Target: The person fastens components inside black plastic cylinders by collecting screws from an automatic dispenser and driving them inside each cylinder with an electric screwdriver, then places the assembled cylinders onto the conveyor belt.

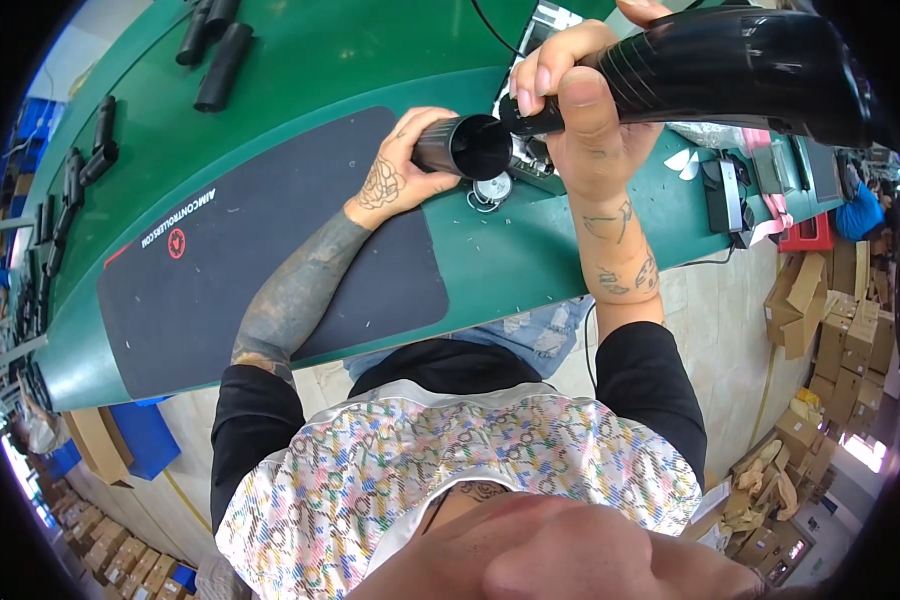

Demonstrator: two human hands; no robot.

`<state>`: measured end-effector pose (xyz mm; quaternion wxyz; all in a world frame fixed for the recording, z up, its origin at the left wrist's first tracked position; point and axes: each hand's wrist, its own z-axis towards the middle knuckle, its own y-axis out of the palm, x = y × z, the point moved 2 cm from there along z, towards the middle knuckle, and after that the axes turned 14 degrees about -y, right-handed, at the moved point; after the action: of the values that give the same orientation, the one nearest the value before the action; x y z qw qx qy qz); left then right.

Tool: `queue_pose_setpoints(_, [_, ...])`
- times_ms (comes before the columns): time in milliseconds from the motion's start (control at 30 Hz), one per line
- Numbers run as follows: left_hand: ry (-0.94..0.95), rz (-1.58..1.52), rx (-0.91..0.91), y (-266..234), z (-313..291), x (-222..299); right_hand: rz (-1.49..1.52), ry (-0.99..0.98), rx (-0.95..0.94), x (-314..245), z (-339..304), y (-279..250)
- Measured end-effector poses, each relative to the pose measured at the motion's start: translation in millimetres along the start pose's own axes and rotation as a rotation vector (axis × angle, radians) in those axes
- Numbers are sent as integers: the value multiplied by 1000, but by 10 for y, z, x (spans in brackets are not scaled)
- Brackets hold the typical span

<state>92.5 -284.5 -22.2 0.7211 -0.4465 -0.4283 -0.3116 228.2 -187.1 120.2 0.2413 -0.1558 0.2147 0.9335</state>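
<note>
My left hand [395, 170] is wrapped round a black cylindrical tube [435, 148], whose open round end faces right. Close to that opening, my right hand [600, 130] grips a glossy black handheld device [740, 75] with a ribbed neck. Its narrow end points left toward the tube; whether the two touch I cannot tell. What kind of device it is does not show clearly. Just below the tube lies a small round silver part [491, 190] on the green table.
A dark grey mat [270, 260] covers part of the green table [320, 60]. Several black tubes [225, 67] lie at the far left. A black box-shaped stand [727, 195] and a red bin [808, 235] are at the right. Cardboard boxes [800, 305] are stacked on the floor.
</note>
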Motion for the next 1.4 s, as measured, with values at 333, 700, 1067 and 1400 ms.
queue_pose_setpoints(333, [-70,-88,-5,-30,-86,-135,56,46,-157,-152,53,40])
queue_pose_setpoints(700, [-178,-140,89,27,-60,-218,63,-67,-288,-868,339,-367])
queue_pose_setpoints(1067, [-35,-14,77,-63,-81,-129,190,385,180,-445,271,-139])
queue_pose_setpoints(1400, [6,-33,57,-109,-56,-130,424,-64,-160,-894,346,-209])
